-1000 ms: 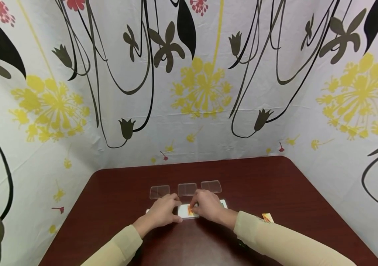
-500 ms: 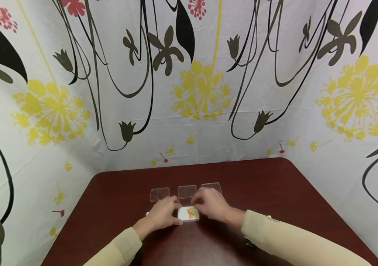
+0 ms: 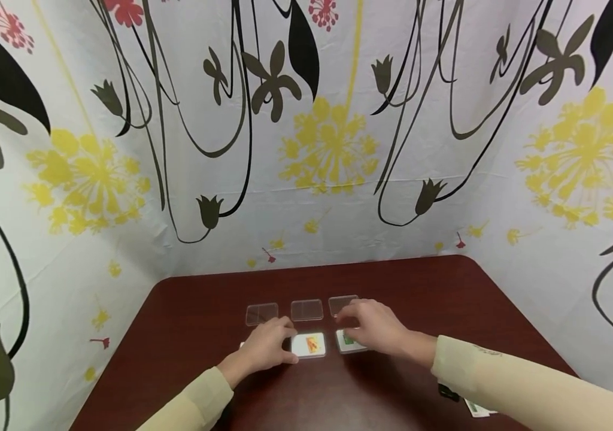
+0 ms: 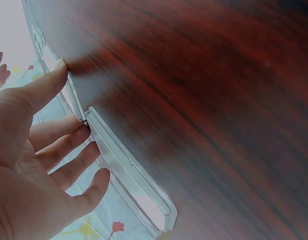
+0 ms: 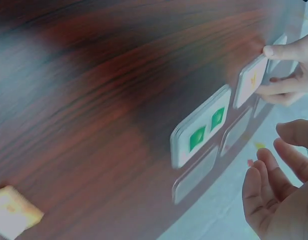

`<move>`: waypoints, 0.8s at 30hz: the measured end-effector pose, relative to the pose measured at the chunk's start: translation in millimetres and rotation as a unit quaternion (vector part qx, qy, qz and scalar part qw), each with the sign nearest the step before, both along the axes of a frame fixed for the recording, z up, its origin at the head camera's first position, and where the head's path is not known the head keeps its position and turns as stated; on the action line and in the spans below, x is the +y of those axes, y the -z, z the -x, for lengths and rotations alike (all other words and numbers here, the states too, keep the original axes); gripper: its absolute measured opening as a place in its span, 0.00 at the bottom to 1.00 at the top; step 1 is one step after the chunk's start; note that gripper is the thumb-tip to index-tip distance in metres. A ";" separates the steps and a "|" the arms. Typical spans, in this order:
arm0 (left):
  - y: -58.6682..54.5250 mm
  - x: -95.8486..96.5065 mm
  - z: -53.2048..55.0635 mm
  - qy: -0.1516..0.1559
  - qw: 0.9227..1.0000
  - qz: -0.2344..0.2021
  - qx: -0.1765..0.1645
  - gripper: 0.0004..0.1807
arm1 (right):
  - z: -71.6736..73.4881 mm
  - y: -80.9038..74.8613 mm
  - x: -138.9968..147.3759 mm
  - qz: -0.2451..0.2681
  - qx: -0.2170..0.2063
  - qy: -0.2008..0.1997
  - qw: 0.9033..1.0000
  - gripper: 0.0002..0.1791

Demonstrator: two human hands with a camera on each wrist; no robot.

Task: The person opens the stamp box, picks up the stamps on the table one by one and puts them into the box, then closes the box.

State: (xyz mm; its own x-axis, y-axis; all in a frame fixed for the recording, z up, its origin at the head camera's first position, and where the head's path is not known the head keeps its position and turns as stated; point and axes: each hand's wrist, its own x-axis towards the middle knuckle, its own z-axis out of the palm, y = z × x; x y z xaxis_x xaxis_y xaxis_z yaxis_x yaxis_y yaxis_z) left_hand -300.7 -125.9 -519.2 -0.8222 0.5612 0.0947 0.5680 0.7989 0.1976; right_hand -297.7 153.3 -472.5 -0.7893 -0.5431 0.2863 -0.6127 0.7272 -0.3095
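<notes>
A flat clear-rimmed case with a white top (image 3: 299, 346) lies mid-table, an orange picture (image 3: 313, 344) on its right half. My left hand (image 3: 266, 344) grips its left end, thumb at the near corner, index finger at the far one. My right hand (image 3: 376, 328) hovers above the right-hand case (image 3: 342, 342), holding nothing, its fingers loosely bent. Two green pictures (image 5: 197, 138) show on that case in the right wrist view. A third case (image 4: 131, 170), mostly hidden behind my left hand in the head view, appears in the left wrist view.
Behind the cases lie three clear plastic lids (image 3: 307, 310) in a row. Picture cards (image 3: 478, 409) rest by the right sleeve; a yellowish card (image 5: 16, 212) shows in the right wrist view. Patterned cloth (image 3: 333, 227) surrounds the dark red table (image 3: 204, 293).
My right hand has left the orange picture and moved right, over the right-hand case. The middle case is uncovered now. My left hand has stayed at its left end.
</notes>
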 end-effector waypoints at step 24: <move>-1.7 3.0 2.1 0.002 1.000 0.016 0.000 0.31 | -32.8 5.6 135.6 -0.083 -0.044 0.096 0.991 0.14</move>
State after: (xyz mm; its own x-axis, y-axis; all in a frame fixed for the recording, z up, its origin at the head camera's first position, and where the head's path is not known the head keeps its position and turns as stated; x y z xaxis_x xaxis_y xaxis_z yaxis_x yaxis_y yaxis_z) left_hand -302.8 -122.8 -517.5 -0.8194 0.5681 0.0771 0.5722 0.8021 0.1711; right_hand -264.9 288.9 -478.1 -0.9007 -0.4141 0.1311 -0.4338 0.8732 -0.2221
